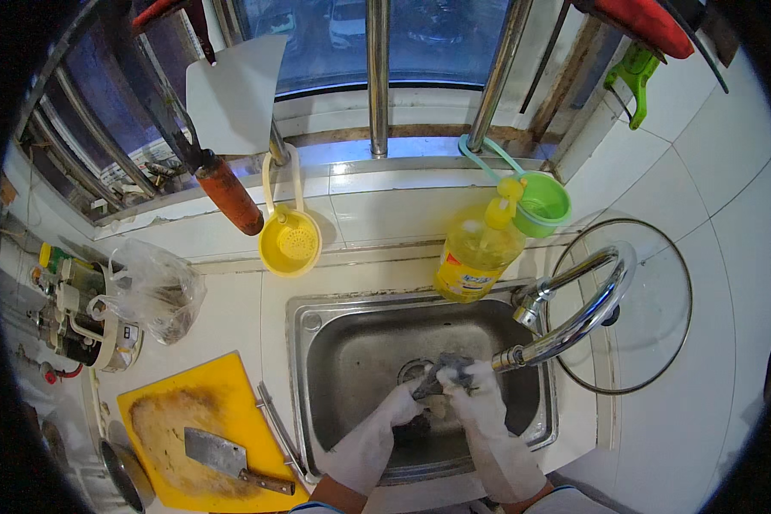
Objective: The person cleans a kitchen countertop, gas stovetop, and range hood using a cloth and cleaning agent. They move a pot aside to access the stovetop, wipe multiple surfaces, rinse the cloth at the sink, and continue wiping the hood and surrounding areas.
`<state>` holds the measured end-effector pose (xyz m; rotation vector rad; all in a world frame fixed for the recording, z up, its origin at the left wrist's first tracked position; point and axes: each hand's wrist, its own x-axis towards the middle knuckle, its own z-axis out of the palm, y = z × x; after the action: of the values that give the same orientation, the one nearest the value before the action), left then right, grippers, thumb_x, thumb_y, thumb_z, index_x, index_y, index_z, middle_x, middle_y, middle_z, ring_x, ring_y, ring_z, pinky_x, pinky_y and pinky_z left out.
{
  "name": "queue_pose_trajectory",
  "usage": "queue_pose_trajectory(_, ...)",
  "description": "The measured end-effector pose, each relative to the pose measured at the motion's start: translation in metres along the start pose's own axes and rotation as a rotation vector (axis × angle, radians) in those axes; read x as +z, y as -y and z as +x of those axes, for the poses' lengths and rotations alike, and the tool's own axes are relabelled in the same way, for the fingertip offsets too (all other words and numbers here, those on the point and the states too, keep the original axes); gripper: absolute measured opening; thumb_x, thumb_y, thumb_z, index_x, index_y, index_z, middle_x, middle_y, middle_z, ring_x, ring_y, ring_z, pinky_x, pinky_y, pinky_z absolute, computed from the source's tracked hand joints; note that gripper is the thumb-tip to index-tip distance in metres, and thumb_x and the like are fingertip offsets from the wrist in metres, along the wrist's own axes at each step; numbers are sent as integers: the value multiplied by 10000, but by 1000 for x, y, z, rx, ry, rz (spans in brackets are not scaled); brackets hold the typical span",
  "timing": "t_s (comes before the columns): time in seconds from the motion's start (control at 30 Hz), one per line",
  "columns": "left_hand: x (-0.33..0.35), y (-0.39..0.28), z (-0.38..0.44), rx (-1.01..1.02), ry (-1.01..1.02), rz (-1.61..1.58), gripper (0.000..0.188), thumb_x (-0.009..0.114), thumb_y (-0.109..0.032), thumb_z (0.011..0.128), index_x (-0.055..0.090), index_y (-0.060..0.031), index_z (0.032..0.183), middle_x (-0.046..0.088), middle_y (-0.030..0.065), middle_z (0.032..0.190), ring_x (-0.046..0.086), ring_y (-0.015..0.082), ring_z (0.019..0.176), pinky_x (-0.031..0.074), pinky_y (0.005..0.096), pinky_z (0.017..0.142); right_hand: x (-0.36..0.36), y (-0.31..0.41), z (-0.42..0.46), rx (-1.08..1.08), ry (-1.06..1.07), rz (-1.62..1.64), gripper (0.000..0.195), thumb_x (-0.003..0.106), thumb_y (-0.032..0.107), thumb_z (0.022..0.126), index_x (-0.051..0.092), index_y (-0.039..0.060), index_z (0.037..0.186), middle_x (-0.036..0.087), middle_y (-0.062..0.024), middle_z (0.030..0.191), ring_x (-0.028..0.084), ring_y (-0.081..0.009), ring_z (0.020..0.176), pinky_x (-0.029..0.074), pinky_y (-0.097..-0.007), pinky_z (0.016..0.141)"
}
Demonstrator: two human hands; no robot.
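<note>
Both of my hands wear long white gloves and meet over the stainless-steel sink (353, 360). Between them is a crumpled dark grey cloth (451, 367), which my right hand (472, 389) grips from the right. My left hand (406, 403) has its fingers closed on the cloth's left end. Just right of the cloth is the outlet of the chrome faucet (568, 344), whose neck curves over the sink's right side. The round drain (413, 370) is partly covered by my hands and the cloth. Something dark below my hands cannot be made out.
A cleaver (218, 453) lies on a yellow cutting board (225, 385) to the left. Behind the sink stand a yellow detergent pump bottle (472, 270) and a green strainer cup (546, 202). A yellow strainer cup (289, 250) hangs from the window bars. A glass lid (655, 321) leans behind the faucet.
</note>
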<state>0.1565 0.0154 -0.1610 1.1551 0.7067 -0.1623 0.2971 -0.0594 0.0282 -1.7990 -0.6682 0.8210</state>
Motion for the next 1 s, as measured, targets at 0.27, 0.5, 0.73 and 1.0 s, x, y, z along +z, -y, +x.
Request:
queue_pose_trajectory(0.27, 44, -105, -42, 662, -68, -1245, 785, 439, -622, 1097, 343, -79, 1655, 491, 210, 1588, 473, 319, 1470, 370, 483, 1249, 19, -30, -4, 175, -123, -104, 439, 732, 294, 986, 661, 17, 1320, 731, -182, 1198, 701, -320, 1120, 531, -439, 973)
queue_pose_trajectory(0.5, 86, -54, -12, 239, -411, -1295, 549, 536, -303, 1112, 447, -43, 1587, 526, 197, 1569, 508, 336, 1444, 392, 458, 1245, 29, -5, 43, 466, 32, -398, 643, 662, 562, 989, 638, 30, 1349, 678, -303, 1258, 617, -477, 1244, 480, -517, 1063)
queue_pose_trajectory(0.73, 85, -81, -19, 510, -447, -1280, 497, 490, -292, 1129, 450, -59, 1567, 546, 151, 1536, 517, 302, 1410, 423, 452, 1203, 34, 4, -12, 148, 320, -383, 562, 680, 548, 985, 722, 23, 1181, 682, -289, 1286, 644, -512, 1168, 476, -513, 1063)
queue_pose_trajectory(1.0, 71, -76, -15, 335, -296, -1354, 520, 447, -376, 1146, 465, -72, 1567, 494, 156, 1575, 470, 333, 1453, 380, 490, 1236, 35, -24, 14, 97, 112, -338, 518, 685, 530, 985, 728, 35, 1133, 717, -267, 1119, 697, -422, 1060, 533, -483, 947)
